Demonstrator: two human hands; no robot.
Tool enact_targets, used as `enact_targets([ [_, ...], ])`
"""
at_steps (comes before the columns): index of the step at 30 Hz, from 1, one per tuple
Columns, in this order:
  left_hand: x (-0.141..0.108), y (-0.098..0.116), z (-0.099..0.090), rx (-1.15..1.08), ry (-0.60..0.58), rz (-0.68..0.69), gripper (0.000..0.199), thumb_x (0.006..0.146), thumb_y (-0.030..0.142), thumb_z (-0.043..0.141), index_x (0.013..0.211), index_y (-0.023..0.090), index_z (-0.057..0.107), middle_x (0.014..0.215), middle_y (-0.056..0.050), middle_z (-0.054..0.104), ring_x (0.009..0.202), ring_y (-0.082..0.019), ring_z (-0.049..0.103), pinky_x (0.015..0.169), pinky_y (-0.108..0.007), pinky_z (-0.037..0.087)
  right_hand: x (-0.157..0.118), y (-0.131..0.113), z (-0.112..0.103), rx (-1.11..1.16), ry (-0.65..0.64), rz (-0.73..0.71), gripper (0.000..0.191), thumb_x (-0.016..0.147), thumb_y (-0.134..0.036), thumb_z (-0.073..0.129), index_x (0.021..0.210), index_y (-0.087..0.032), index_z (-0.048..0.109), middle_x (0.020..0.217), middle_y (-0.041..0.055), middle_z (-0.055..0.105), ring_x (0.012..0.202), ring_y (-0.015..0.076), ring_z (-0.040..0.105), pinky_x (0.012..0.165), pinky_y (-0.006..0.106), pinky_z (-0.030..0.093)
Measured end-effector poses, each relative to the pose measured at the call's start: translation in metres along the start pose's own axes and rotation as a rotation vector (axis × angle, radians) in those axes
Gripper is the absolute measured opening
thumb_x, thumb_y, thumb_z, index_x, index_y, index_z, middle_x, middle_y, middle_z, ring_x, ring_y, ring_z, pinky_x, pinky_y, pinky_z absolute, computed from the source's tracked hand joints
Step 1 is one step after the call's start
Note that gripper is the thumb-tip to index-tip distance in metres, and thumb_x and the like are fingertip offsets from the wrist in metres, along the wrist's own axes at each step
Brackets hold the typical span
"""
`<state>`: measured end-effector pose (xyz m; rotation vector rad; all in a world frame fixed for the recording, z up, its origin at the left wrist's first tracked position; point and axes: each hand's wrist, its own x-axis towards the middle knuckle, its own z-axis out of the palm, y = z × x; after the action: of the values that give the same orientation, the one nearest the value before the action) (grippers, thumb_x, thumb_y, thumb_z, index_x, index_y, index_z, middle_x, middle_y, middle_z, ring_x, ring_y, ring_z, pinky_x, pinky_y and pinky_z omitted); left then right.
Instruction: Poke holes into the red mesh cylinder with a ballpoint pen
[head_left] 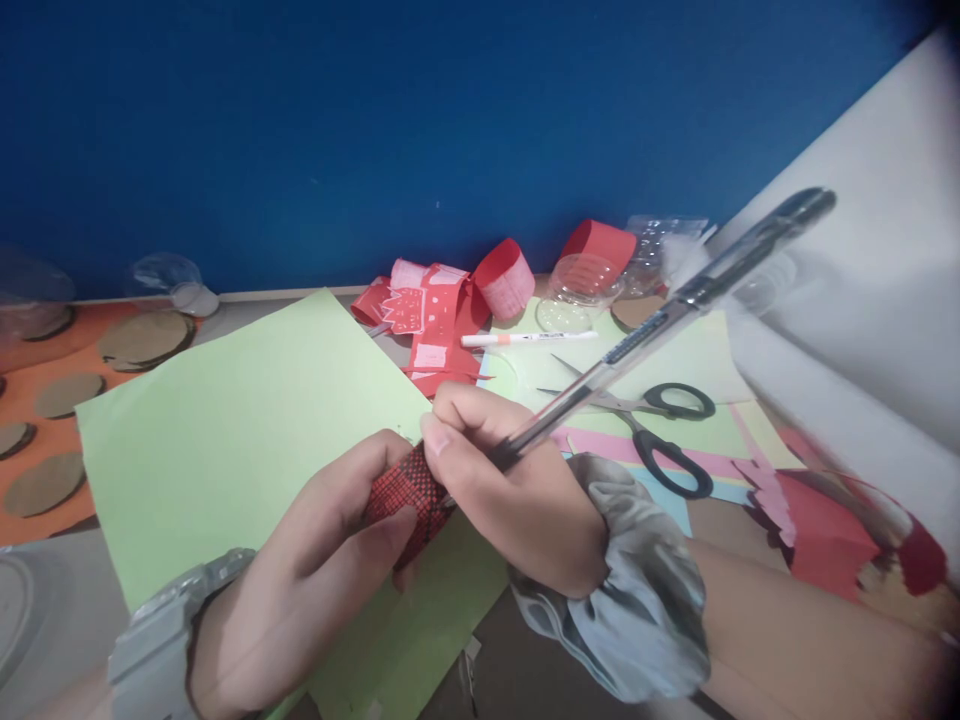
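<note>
Between the fingers and thumb of my left hand (pixel 330 540) is a small red paper piece (pixel 409 495) covered in a black grid pattern. My right hand (pixel 510 480) grips a clear-barrelled pen (pixel 600 375), its black cap end slanting up to the right. The pen's tip is hidden behind my right fingers, close to the red piece, so I cannot tell whether it touches. Under both hands lies a large light green paper sheet (pixel 247 430).
Black-handled scissors (pixel 637 410) lie on coloured paper to the right. Behind are a white marker (pixel 525 339), red paper rings (pixel 504 280) and clear plastic cups (pixel 581 290). Cardboard discs (pixel 146 340) rest on orange paper at left. A blue panel (pixel 435 130) stands behind.
</note>
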<state>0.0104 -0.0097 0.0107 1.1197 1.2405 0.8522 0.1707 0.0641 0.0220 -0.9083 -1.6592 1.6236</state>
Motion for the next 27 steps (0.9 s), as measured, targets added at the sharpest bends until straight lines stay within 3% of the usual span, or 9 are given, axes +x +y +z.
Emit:
enact_targets([
  [15, 0.0016, -0.0023, -0.0059, 0.069, -0.053, 0.047, 0.022, 0.104, 0.027, 0.047, 0.084, 0.023, 0.055, 0.078, 0.002, 0.057, 0.072, -0.017, 0.052, 0.065, -0.027, 0.044, 0.0008, -0.0015, 0.0014, 0.028, 0.007, -0.014, 0.035, 0.094, -0.018, 0.051, 0.065, -0.023, 0.033, 0.062, -0.0066, 0.032, 0.056, 0.0107, 0.028, 0.051, 0.025, 0.027],
  [20, 0.0006, 0.0000, -0.0032, 0.083, -0.008, 0.062, 0.021, 0.102, 0.028, 0.052, 0.081, 0.023, 0.054, 0.073, 0.003, 0.054, 0.065, -0.015, 0.048, 0.060, -0.026, 0.041, 0.0004, -0.0027, 0.0007, 0.030, 0.044, -0.014, 0.035, 0.092, -0.018, 0.051, 0.063, -0.023, 0.033, 0.061, -0.0056, 0.035, 0.058, 0.0119, 0.034, 0.054, 0.025, 0.032],
  [27, -0.0004, 0.0003, -0.0035, 0.119, -0.008, 0.077, 0.021, 0.102, 0.029, 0.050, 0.082, 0.023, 0.051, 0.074, 0.003, 0.051, 0.067, -0.015, 0.046, 0.062, -0.026, 0.041, -0.0018, -0.0040, -0.0010, 0.044, -0.024, -0.022, 0.034, 0.094, -0.016, 0.051, 0.065, -0.023, 0.035, 0.059, -0.0069, 0.034, 0.055, 0.0098, 0.030, 0.050, 0.023, 0.029],
])
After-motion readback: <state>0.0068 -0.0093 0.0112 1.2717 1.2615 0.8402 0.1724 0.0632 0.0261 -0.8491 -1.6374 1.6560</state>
